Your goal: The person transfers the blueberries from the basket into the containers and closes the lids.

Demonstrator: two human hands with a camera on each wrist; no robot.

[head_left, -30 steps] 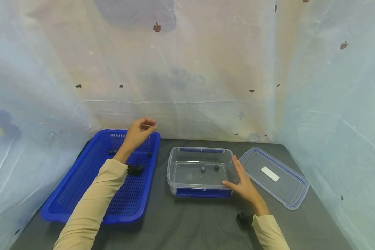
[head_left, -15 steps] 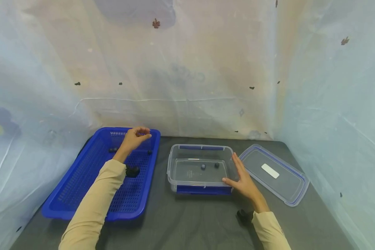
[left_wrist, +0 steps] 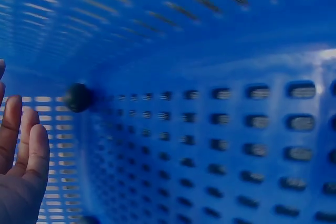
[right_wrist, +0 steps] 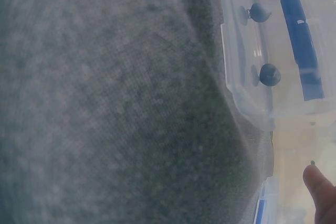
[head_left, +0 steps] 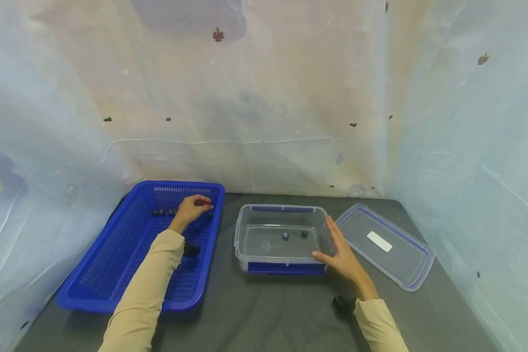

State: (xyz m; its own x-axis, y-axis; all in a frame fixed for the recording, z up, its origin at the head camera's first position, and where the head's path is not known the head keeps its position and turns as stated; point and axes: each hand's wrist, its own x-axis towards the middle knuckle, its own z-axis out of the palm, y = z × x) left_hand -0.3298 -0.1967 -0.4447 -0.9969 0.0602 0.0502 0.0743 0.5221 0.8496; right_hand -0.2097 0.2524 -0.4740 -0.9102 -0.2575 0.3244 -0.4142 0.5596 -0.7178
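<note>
Catching a slack, empty left hand (head_left: 191,210) in the basket (head_left: 93,273) and right hand (head_left: 345,260) spread against the box (head_left: 286,268) takes the head view.

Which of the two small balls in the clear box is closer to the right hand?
The darker ball, at right in the head view; the paler ball lies to its left, farther from the right hand.

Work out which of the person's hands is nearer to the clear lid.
Right. The right hand is just left of the clear lid; the left hand is inside the blue perforated basket, with the clear container between it and the lid.
</note>
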